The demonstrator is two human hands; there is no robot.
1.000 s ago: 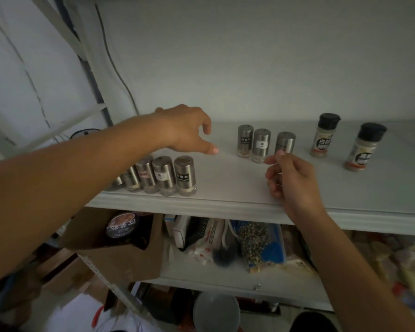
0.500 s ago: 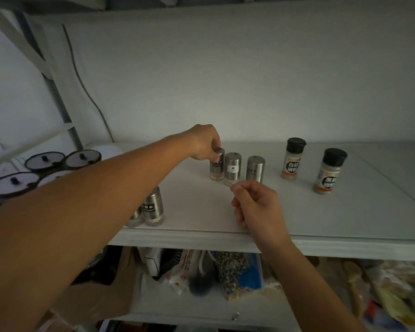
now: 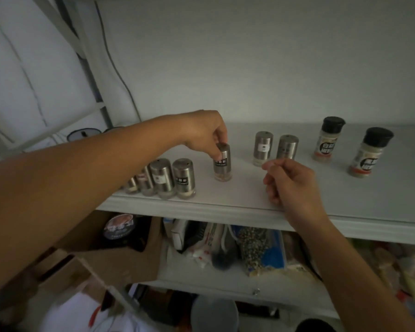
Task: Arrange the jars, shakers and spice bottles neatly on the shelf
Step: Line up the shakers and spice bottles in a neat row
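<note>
1. The left hand (image 3: 201, 134) reached over the shelf (image 3: 225, 200) with a narrow grip, its fingertips pinched round the cap of one steel shaker (image 3: 222, 164).
2. That shaker stood upright near the middle of the shelf. Whether its clear base touched the board could not be told.
3. At its 8 o'clock, near the front edge, a row of steel shakers (image 3: 184, 179) stood packed side by side. Four showed, and the leftmost were partly hidden by the left forearm.
4. At its 2 o'clock a pair of shakers (image 3: 263, 148) stood just beside each other, apart from the held one.
5. Farther toward 3 o'clock two black-capped spice bottles (image 3: 329, 140) stood upright — near each other but not touching.
6. The right hand (image 3: 290, 185) hovered above the front edge at the held shaker's 4 o'clock. Its grip was drawn in small — fingers curled, thumb by the forefinger, holding nothing.
7. On the lower shelf (image 3: 201, 276) lay food packets (image 3: 249, 250), with a cardboard box (image 3: 120, 259) toward 7 o'clock.
</note>
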